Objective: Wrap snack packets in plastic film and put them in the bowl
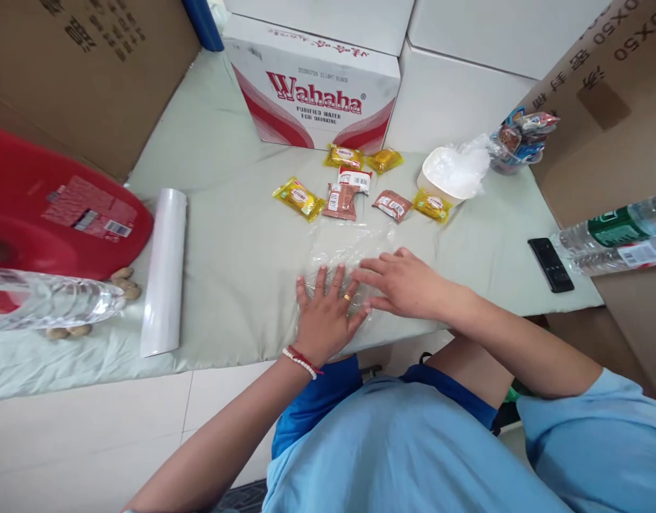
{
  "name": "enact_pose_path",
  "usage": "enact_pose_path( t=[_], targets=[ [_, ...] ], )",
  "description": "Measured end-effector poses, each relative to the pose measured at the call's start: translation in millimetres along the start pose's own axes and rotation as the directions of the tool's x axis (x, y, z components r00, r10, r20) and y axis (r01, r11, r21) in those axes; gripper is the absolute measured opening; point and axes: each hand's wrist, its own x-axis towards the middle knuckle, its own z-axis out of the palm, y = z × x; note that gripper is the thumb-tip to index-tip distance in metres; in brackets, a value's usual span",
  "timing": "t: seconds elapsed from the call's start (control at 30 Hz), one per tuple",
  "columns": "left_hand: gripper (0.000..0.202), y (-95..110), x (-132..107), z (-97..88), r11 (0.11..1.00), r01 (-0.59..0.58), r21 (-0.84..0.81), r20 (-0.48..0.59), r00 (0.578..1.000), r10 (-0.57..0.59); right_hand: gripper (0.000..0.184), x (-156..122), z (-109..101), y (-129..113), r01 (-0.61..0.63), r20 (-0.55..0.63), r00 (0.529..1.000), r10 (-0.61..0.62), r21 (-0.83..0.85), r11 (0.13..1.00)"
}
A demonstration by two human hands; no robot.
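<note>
A clear plastic bag or sheet [341, 242] lies flat on the cloth-covered table in front of me. My left hand [328, 310] rests palm down on it with the fingers spread. From the right, my right hand [403, 285] lies over the same plastic, fingers stretched out towards the left hand and nearly touching it. Just beyond sit several small wrapped snacks: a yellow packet [299, 199] to the left, a brown packet [341, 201] in the middle, a second brown packet [392, 205] and another yellow packet [432, 204] to the right.
A white tub [429, 174] holds crumpled clear plastic. Behind the snacks stands a Wahaha carton [317, 92]. At left are a plastic roll [165, 271], a red jug [65, 206] and a bottle [55, 299]. A black phone [550, 265] and bottles [617, 231] lie right.
</note>
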Motion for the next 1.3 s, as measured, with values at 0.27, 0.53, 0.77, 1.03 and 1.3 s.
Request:
enact_pose_path(
  t=[0.27,0.53,0.77,1.03,1.3],
  targets=[
    [0.061,-14,-3,1.8,0.996,0.087,0.016,-0.009,0.996,-0.087,0.032,-122,40,40,-0.472,0.209,0.861,0.463,-0.007,0.881],
    [0.053,-19,-6,-33.7,0.990,0.140,-0.026,-0.162,0.976,-0.142,0.043,-83,34,26,-0.534,-0.248,0.768,0.591,0.263,0.804],
    [0.058,-44,16,-15.2,0.987,0.152,0.055,-0.039,0.988,-0.150,0.059,23,85,17,-0.201,-0.258,0.935,0.244,0.180,0.963],
    [0.061,-50,14,-7.6,0.981,0.194,0.012,-0.026,0.981,-0.194,0.060,-55,95,113,-0.689,-0.383,0.583,0.717,0.234,0.686],
    [0.058,-58,20,-29.8,0.980,0.198,0.009,-0.162,0.967,-0.194,0.059,-46,104,12,-0.291,-0.357,0.863,0.358,0.229,0.929]
  ],
)
